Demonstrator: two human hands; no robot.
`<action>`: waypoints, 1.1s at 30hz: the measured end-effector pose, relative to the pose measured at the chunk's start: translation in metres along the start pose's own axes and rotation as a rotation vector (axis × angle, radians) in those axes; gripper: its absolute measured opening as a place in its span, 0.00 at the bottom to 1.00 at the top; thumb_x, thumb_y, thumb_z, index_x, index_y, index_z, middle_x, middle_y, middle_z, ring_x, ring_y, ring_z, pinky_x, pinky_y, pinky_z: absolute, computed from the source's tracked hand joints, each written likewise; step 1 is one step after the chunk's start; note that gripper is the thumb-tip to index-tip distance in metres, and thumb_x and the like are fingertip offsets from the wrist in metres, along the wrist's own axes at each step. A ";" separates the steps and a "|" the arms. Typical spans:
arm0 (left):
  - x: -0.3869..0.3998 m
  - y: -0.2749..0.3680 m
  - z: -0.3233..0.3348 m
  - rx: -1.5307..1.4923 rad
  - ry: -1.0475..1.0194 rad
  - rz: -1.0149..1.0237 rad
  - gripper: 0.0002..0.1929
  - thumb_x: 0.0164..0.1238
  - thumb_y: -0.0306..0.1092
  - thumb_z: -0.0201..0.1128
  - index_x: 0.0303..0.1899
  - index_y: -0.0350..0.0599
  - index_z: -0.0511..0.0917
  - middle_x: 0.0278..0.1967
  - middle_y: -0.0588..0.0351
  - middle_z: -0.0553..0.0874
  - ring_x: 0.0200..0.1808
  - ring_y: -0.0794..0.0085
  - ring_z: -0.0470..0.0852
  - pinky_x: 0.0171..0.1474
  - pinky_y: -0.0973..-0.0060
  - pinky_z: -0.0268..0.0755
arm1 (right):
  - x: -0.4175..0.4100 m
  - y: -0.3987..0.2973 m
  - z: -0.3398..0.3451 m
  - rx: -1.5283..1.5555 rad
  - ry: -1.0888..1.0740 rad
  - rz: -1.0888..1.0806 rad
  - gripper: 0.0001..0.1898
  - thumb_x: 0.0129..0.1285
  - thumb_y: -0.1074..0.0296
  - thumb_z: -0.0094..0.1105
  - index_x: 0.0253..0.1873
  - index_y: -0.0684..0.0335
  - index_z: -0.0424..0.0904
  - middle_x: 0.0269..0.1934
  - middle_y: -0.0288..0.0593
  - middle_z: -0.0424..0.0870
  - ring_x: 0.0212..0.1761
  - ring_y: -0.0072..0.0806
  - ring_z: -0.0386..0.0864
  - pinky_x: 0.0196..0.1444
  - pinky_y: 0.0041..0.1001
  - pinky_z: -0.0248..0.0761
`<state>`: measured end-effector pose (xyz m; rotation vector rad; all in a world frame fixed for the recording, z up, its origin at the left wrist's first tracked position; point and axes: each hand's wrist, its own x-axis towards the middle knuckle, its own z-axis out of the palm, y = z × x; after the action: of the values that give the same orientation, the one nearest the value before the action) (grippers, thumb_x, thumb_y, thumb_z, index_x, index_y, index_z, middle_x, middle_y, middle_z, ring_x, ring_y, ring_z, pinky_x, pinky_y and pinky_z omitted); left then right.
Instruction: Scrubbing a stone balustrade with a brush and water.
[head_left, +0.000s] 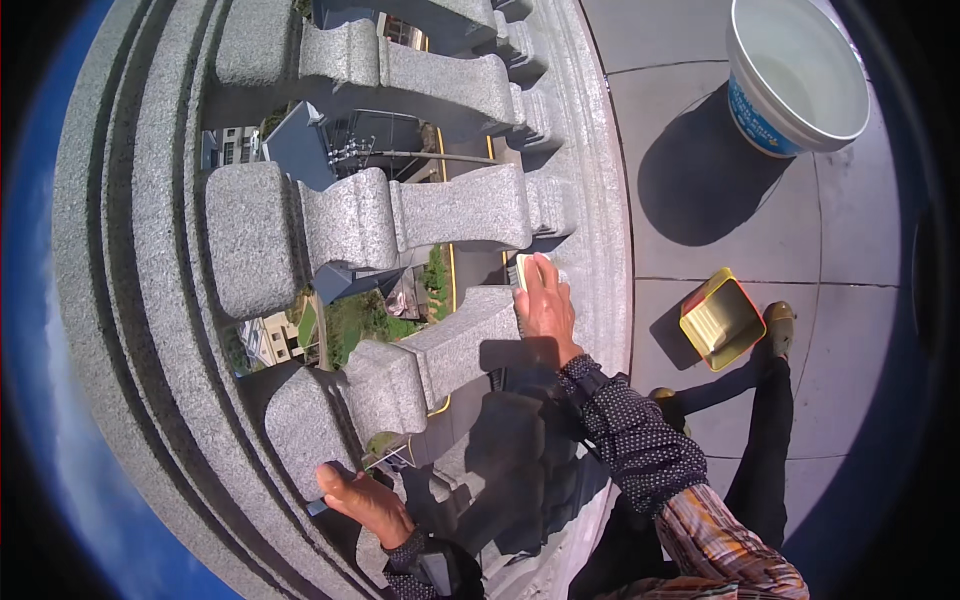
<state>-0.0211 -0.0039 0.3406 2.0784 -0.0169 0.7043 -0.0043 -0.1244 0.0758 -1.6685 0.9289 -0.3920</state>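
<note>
My right hand (547, 311) presses a pale-backed scrub brush (523, 264) against the lower part of a speckled granite baluster (480, 319). A few dark bristles show at the brush's edge; the rest lies under my fingers. My left hand (369, 501) is at the upper block of the same baluster (304, 431), thumb stretched along the stone. Its other fingers are largely hidden, so its grip is unclear. Shadow from my arms and body darkens the stone base (517, 450) between the two hands.
A white bucket (806, 75) with a blue label stands on the paving (720, 172). Close to my shoe (781, 330) sits an open yellow-and-red square container (724, 319). The thick stone handrail (142, 225) curves along the left. Through the gaps, buildings, greenery and a utility pole (435, 156) appear far below.
</note>
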 end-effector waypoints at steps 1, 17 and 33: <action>0.000 0.002 0.000 0.014 -0.034 0.005 0.25 0.68 0.58 0.65 0.29 0.52 0.62 0.31 0.67 0.63 0.33 0.80 0.61 0.36 0.73 0.52 | 0.000 -0.002 -0.005 -0.004 -0.026 -0.042 0.32 0.62 0.68 0.60 0.72 0.60 0.64 0.73 0.42 0.64 0.46 0.48 0.73 0.49 0.44 0.71; 0.015 -0.022 -0.028 -0.159 0.026 -0.213 0.44 0.65 0.62 0.65 0.66 0.31 0.63 0.60 0.40 0.72 0.59 0.56 0.75 0.63 0.56 0.70 | -0.014 0.047 0.026 0.349 0.055 -0.031 0.27 0.72 0.64 0.49 0.74 0.61 0.64 0.73 0.54 0.65 0.72 0.52 0.65 0.70 0.39 0.61; 0.029 -0.044 -0.050 -0.301 -0.068 -0.210 0.37 0.69 0.59 0.64 0.68 0.43 0.64 0.63 0.46 0.72 0.62 0.60 0.74 0.71 0.59 0.61 | -0.021 0.065 0.015 0.293 -0.006 0.051 0.30 0.72 0.64 0.49 0.75 0.70 0.59 0.71 0.63 0.65 0.74 0.56 0.62 0.73 0.43 0.59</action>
<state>-0.0091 0.0671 0.3421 1.7831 0.0532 0.4707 -0.0316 -0.1021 0.0153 -1.3761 0.8629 -0.4649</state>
